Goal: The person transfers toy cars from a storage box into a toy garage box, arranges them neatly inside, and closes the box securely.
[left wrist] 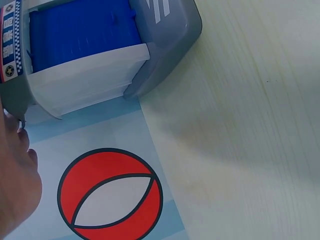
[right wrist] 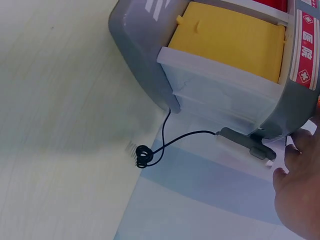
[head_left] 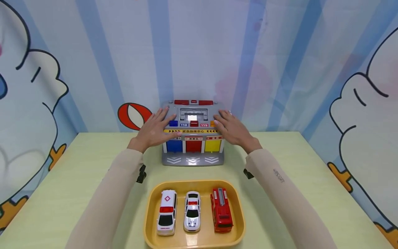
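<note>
A grey toy rescue station stands at the back of the table, with blue, red and yellow garage doors in its front. My left hand rests on the left of its sloping roof, fingers spread and thumb reaching across the front. On the right of the roof lies my right hand, its fingers extended over the top. The left wrist view shows the blue door closed, and the right wrist view shows the yellow door closed too. From the station's right side hangs a small grey-and-white piece on a coiled black cord.
Nearer to me sits a yellow tray holding a toy ambulance, a toy police car and a red toy fire truck. A printed cloth backdrop hangs just behind the station.
</note>
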Tool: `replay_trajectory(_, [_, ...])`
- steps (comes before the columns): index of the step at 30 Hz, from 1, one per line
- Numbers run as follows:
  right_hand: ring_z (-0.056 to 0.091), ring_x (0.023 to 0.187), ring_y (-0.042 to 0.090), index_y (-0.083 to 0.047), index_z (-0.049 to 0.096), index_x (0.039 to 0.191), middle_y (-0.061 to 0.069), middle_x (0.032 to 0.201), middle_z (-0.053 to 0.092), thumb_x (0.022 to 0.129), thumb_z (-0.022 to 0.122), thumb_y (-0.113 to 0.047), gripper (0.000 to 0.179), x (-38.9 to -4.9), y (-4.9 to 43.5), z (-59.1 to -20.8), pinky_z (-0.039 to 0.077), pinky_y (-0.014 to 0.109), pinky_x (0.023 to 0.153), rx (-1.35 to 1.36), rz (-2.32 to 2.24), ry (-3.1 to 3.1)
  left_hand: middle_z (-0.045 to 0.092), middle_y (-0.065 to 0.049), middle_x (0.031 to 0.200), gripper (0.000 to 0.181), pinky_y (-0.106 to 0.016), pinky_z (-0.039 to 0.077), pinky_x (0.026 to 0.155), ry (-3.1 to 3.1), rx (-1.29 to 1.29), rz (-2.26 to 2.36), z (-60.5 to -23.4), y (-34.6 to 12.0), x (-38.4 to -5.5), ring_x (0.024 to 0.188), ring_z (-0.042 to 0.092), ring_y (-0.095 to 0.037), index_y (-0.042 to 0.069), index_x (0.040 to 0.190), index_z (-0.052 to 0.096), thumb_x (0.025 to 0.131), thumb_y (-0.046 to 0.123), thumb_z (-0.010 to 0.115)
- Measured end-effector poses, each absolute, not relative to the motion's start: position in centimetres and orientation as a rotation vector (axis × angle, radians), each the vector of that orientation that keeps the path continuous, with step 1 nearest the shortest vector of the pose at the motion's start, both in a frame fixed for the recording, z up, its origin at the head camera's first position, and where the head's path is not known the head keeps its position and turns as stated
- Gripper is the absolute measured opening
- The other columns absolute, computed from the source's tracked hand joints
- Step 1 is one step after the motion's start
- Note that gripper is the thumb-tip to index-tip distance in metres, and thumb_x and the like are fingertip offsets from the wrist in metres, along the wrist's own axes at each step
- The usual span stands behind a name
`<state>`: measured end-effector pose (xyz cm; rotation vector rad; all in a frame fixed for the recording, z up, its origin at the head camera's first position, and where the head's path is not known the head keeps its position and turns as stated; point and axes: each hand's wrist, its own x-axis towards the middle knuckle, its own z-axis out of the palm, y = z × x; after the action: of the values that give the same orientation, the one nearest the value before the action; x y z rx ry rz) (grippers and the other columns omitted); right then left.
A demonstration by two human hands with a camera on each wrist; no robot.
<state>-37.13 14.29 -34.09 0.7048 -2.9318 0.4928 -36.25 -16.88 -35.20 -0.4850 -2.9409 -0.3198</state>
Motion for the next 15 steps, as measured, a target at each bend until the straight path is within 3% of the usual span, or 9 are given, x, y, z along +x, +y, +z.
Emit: replay_trajectory(15, [0.008,0.157,0.033,-0.012,0.034,0.156,0.012,0.168,0.018,0.109,0.024,-0.04,0.056,-38.3,13.6,-33.0,0.006,0.052,0.127,0.713,0.524,-2.925,0.006,-0.011,0.17,0.089,-0.055,0.007,0.126,-2.919,-0.493,-0.312,-35.2,-17.1,-36.3,0.157,0.004,-0.035,0.023,0.159,0.026,0.088,0.071,0.051])
